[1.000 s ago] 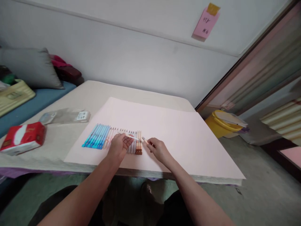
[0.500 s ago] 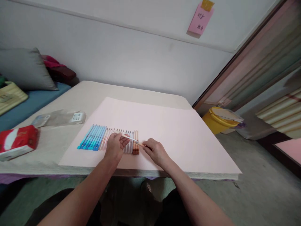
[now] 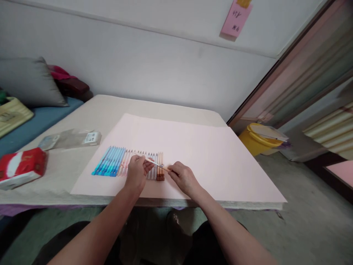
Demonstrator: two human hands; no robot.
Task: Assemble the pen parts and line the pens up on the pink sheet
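Note:
A slim white-and-peach pen [image 3: 152,161] is held slantwise above the row between both hands. My left hand [image 3: 137,170] pinches its white far end between thumb and finger, the other fingers loosely curled. On the peach near end, the fingers of my right hand [image 3: 180,176] are closed. Beneath lie several pens side by side, tips toward the wall: blue pens [image 3: 109,162] at the left, pale pinkish pens [image 3: 123,163] beside them, then greyish clear pens [image 3: 153,173]. Peach pens with brown ends [image 3: 160,176] lie at the right. My left hand hides part of the row.
Pink paper [image 3: 209,165] covers much of the table [image 3: 110,106]. At the left are a clear plastic wrapper [image 3: 68,140] and a red tissue pack [image 3: 23,166]. A yellow bin [image 3: 255,140] stands on the floor at right. The wall rises behind the table.
Both hands keep their hold on the pen, almost unmoved. The view has shifted very slightly.

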